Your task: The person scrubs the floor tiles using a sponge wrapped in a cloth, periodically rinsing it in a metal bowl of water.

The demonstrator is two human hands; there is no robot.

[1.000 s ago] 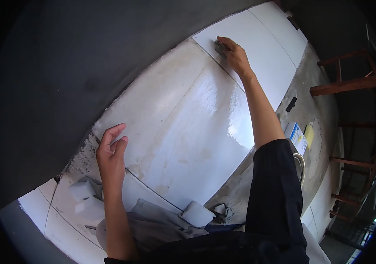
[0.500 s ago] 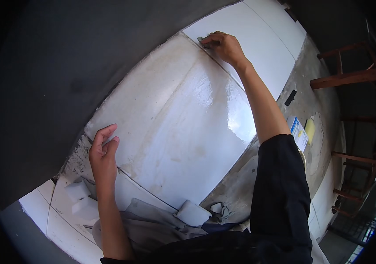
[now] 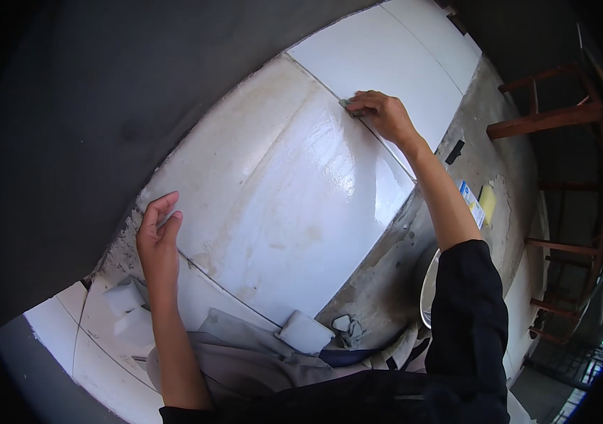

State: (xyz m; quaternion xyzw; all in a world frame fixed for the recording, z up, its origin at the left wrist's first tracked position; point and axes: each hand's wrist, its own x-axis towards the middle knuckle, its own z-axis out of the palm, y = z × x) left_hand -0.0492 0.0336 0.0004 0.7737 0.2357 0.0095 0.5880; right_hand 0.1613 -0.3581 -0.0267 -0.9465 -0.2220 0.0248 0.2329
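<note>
My right hand [image 3: 384, 116] pinches a small grey-green scrap [image 3: 348, 106], which looks like a cloth or sponge, against the dark joint between two large white tiles. The nearer tile [image 3: 273, 191] is smeared with brownish film and has a wet, shiny patch beside that hand. Over the tile's left edge, my left hand [image 3: 159, 230] has its fingers curved and apart, holding nothing. Whether it touches the tile I cannot tell.
White foam-like blocks [image 3: 305, 333] lie near my lap, with a crumpled grey scrap [image 3: 351, 331] beside one. Right of the tiles are a black piece [image 3: 455, 152], a box [image 3: 470, 203], a yellow sponge [image 3: 486, 203] and a partly hidden basin [image 3: 426, 288]. A reddish frame [image 3: 545, 121] stands far right.
My right hand first slid up-left along the joint, then came back down-right with the scrap. My left hand shifted slightly left in view. More of the basin now shows.
</note>
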